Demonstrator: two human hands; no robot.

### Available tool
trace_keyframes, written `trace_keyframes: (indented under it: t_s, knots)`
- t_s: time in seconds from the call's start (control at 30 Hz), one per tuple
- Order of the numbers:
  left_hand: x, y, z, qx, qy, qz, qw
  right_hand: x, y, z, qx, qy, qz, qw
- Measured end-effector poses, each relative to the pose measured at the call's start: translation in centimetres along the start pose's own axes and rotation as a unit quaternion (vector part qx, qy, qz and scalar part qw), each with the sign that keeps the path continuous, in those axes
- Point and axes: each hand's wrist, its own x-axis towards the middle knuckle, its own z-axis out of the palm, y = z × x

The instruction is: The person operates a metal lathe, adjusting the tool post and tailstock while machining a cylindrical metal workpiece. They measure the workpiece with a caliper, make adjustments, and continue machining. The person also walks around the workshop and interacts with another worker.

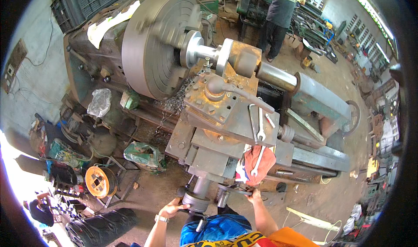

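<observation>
I stand at a large lathe. Its big round chuck (154, 42) is blurred with spinning and carries a shiny metal workpiece (204, 51). My left hand (172, 208), with a watch on the wrist, grips a handle of the grey cross-slide handwheel (195, 200). My right hand (252, 194) holds a dark handwheel (233, 188) on the carriage front. The tool post (215, 94) with its lever sits beside the workpiece. Wrenches (260, 125) and a red cloth (257, 160) lie on the carriage.
Metal chips (174, 101) lie on the lathe bed. The tailstock (313, 99) is to the right. Another person (278, 16) works at a far machine. On the floor at left are an orange cable reel (99, 181), a green bag (143, 154) and a black sack (102, 227).
</observation>
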Motion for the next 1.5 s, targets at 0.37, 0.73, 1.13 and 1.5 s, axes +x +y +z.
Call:
trace_keyframes:
  t_s: [0.37,0.73,1.13,1.5]
  knots:
    - [1.0,-1.8,-1.5,-0.008,-0.018,-0.004,1.000,-4.1,2.8,5.6,-0.163,0.168,-0.145,0.961]
    - [0.8,2.4,-0.5,0.298,-0.005,-0.013,0.955,-1.3,0.6,2.4,0.006,0.082,0.002,0.997]
    - [1.2,1.7,2.1,0.329,0.086,0.054,0.939,-2.0,0.0,3.2,0.029,0.044,0.014,0.998]
    - [0.5,3.1,5.0,0.443,0.222,-0.013,0.868,0.2,0.9,0.7,0.054,-0.007,0.030,0.998]
